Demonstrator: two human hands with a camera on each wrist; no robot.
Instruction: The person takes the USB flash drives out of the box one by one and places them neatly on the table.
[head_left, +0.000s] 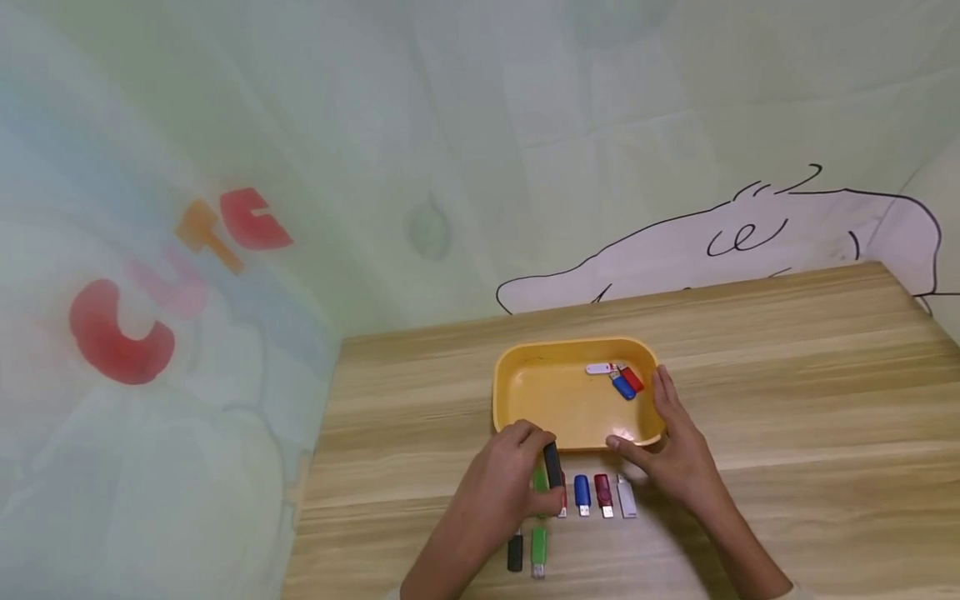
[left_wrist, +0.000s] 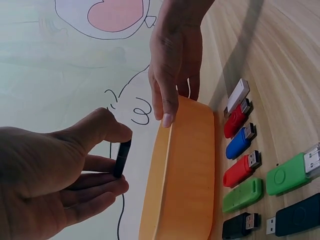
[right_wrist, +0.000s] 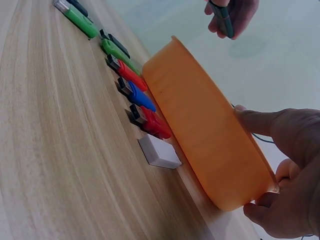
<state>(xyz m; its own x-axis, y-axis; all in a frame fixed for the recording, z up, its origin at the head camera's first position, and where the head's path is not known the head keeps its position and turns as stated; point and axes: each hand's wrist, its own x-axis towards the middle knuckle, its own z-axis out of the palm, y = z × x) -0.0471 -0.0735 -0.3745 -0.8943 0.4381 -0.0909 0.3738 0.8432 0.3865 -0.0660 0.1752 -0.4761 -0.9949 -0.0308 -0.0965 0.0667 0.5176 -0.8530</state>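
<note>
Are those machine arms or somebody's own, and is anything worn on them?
They're a person's: left hand and right hand both ungloved, with no rings, cables or markings visible. The forearms look bare down to pale sleeve edges at the head view's bottom; too little shows to tell the garment.

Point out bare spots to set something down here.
Free: table between right grip and the right edge; table between yellow tray and the left edge; tray floor left of the three USB sticks inside. Crowded: tray's near side, two rows of sticks on the table, left grip above them.
</note>
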